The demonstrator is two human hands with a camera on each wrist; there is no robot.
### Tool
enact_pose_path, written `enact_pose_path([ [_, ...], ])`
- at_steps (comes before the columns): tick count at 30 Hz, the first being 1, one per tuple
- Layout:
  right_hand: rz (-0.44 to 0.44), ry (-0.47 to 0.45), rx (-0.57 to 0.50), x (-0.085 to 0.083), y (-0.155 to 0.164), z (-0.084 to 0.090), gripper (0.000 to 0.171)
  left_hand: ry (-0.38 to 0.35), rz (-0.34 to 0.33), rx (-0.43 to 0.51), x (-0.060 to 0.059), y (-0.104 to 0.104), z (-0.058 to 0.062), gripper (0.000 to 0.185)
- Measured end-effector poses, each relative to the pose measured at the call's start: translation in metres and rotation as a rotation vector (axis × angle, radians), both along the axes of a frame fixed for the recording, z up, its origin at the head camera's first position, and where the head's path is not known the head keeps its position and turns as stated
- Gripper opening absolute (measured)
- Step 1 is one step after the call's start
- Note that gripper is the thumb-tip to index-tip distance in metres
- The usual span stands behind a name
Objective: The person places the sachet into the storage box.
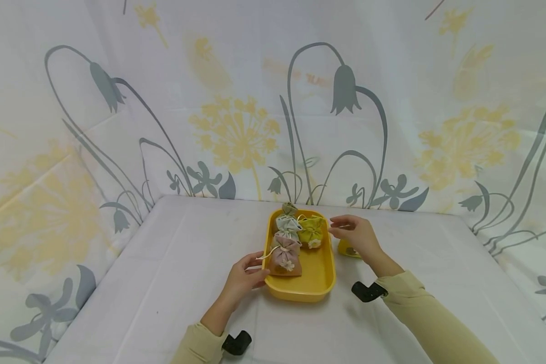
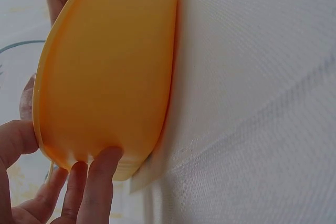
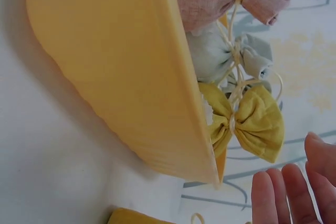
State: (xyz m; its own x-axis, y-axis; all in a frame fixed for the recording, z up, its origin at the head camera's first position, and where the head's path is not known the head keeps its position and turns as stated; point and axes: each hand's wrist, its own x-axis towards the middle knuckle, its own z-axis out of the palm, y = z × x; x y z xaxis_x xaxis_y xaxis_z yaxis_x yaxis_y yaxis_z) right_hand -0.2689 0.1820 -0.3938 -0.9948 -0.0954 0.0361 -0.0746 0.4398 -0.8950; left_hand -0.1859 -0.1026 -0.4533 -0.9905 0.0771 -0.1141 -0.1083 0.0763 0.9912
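A yellow plastic basin [image 1: 318,275] stands on the table with several small drawstring pouches in it. Toward its left side lies a pink pouch [image 1: 285,255], with a pale grey-blue pouch [image 1: 288,224] behind it. A dark green pouch [image 1: 289,208] is at the far end, and an olive-yellow pouch [image 1: 310,230] leans at the right. My left hand [image 1: 243,278] grips the basin's left edge, its thumb by the rim and fingers on the outer wall [image 2: 105,77]. Beside the right rim, my right hand [image 1: 357,235] hovers with nothing in it, fingers extended near the olive-yellow pouch's gathered top [image 3: 260,124].
Another yellow pouch [image 1: 347,248] lies on the table just right of the basin, partly under the right hand. A white cloth covers the table [image 1: 186,242], and a flower-patterned curtain [image 1: 236,60] hangs behind and at the sides.
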Motion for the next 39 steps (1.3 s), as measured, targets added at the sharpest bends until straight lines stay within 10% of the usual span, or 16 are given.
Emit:
enact_pose_path([
  [39,-0.131,-0.014,-0.064,0.055,0.054,-0.024,0.043,0.015,0.021,-0.039,0.000,-0.001,0.000,0.052],
])
